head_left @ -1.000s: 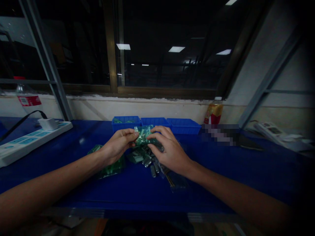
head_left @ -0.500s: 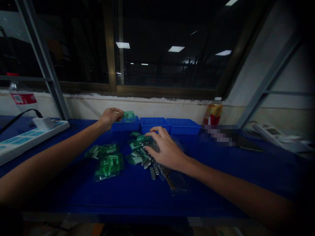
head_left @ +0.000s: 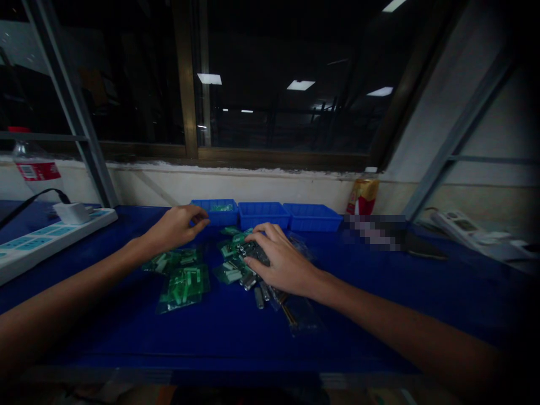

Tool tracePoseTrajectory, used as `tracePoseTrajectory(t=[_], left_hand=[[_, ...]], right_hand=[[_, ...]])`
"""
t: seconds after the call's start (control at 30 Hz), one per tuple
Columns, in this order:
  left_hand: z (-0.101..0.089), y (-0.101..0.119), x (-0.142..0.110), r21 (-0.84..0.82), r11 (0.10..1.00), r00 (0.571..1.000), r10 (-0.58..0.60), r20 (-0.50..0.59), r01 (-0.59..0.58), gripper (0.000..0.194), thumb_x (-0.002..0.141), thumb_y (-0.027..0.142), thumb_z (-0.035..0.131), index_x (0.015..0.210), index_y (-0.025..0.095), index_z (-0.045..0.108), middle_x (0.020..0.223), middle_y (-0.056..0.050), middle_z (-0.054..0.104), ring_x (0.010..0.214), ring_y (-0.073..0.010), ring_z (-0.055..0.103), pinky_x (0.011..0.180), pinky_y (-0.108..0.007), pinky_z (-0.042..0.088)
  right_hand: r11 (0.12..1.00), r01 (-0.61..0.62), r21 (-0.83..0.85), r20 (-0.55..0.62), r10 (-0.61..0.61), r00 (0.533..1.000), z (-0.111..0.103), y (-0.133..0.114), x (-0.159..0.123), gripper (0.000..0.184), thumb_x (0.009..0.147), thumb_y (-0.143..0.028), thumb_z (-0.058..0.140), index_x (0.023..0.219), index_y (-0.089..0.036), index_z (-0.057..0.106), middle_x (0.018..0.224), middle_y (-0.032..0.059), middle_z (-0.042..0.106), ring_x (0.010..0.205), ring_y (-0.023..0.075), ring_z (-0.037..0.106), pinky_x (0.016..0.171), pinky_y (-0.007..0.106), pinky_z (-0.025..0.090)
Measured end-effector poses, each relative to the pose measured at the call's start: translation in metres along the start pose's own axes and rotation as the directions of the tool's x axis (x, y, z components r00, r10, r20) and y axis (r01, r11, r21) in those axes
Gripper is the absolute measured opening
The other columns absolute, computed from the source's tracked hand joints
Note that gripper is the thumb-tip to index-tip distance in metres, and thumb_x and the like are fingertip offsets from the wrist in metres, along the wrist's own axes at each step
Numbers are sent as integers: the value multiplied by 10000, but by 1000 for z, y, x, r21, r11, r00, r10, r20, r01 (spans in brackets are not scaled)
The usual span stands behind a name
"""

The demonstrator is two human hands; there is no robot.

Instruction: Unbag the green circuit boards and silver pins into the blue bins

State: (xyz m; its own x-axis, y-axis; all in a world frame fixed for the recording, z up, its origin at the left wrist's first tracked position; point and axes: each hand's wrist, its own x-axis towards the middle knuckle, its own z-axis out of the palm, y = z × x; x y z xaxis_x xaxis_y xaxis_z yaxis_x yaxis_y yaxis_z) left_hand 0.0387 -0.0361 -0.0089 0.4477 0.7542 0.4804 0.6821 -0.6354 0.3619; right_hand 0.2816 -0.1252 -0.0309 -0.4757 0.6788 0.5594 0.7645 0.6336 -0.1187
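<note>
My left hand hovers in front of the left blue bin, fingers apart and holding nothing. Inside that bin lies a small green bag. Nearer to me, green plastic bags with pale pieces rest on the blue table. My right hand is over a mixed pile, its fingers curved and thumb apart. Under and beside it are more green bags, grey metal cylinders and a clear bag with thin brass-coloured rods. Its palm hides part of the pile.
Two more blue bins, one in the middle and one on the right, line the wall. A white power strip and a bottle are at left. At right are another bottle and a dark flat object.
My left hand has let go of the green bag, which now lies in the left bin, and has drawn back toward me. The right hand stays over the pile.
</note>
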Motion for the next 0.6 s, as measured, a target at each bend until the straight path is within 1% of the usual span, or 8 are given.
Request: tracePoseTrajectory(t=[0.07, 0.13, 0.2, 0.27, 0.33, 0.43, 0.5, 0.6], left_hand=[[-9, -1, -7, 118, 993, 971, -23, 240, -5, 428, 736, 495, 505, 990, 169, 617, 999, -87, 637, 900, -220, 569, 807, -311, 393], [-15, -3, -10, 171, 985, 887, -76, 455, -4, 508, 706, 543, 514, 1032, 161, 597, 1081, -93, 611, 975, -231, 550, 844, -314, 384], [-19, -4, -10, 179, 984, 816, -95, 570, -10, 462, 701, 516, 530, 985, 161, 610, 1037, -82, 631, 941, -221, 566, 811, -294, 396], [-18, -3, -8, 182, 983, 810, -99, 578, -10, 347, 723, 448, 523, 886, 157, 623, 902, -66, 659, 829, -201, 591, 721, -270, 410], [-17, 0, -4, 180, 984, 848, -101, 520, 7, 271, 740, 383, 504, 826, 150, 611, 800, -58, 654, 736, -184, 589, 648, -254, 403], [-17, 4, -2, 154, 987, 896, -100, 433, 36, 276, 742, 352, 499, 895, 142, 593, 803, -67, 646, 721, -182, 580, 644, -255, 397], [-21, 4, -3, 132, 990, 880, -101, 464, 44, 361, 720, 394, 532, 981, 149, 579, 892, -81, 641, 787, -195, 579, 684, -263, 398], [-24, 0, -9, 133, 990, 812, -111, 573, 41, 450, 641, 451, 612, 990, 168, 586, 1004, -89, 615, 897, -225, 555, 747, -280, 386]], right_hand=[[1000, 1, -2, 27, -1, 1000, 2, 1, 0, 269, 767, -274, 542, 1020, -184, 523, 1034, 81, 496, 1008, 219, 435, 867, 411, 397], [1000, 1, 1, 54, -2, 999, 3, 1, 0, 276, 772, -291, 540, 1023, -175, 525, 1032, 83, 500, 1004, 216, 434, 870, 399, 393], [1000, 1, 4, 73, -1, 997, 3, 2, 0, 273, 778, -299, 535, 1017, -167, 531, 1023, 84, 504, 1003, 215, 431, 875, 392, 388], [1000, -2, 7, 76, 2, 997, 1, 1, 0, 261, 783, -299, 530, 1007, -165, 538, 1009, 83, 510, 1003, 214, 429, 879, 386, 383], [1000, -11, 15, 66, 10, 998, -2, 0, 1, 249, 787, -297, 527, 999, -167, 544, 996, 79, 515, 998, 211, 429, 877, 380, 383], [999, -27, 31, 45, 26, 999, -6, -4, 1, 227, 788, -288, 527, 982, -173, 551, 979, 73, 525, 986, 206, 434, 869, 375, 383], [998, -27, 48, 39, 26, 999, -8, -7, -1, 213, 787, -281, 529, 972, -177, 555, 971, 67, 533, 983, 203, 438, 869, 374, 381], [997, -11, 82, 44, 8, 999, -9, -11, -3, 215, 782, -276, 538, 973, -179, 557, 962, 61, 545, 989, 199, 441, 873, 370, 377]])
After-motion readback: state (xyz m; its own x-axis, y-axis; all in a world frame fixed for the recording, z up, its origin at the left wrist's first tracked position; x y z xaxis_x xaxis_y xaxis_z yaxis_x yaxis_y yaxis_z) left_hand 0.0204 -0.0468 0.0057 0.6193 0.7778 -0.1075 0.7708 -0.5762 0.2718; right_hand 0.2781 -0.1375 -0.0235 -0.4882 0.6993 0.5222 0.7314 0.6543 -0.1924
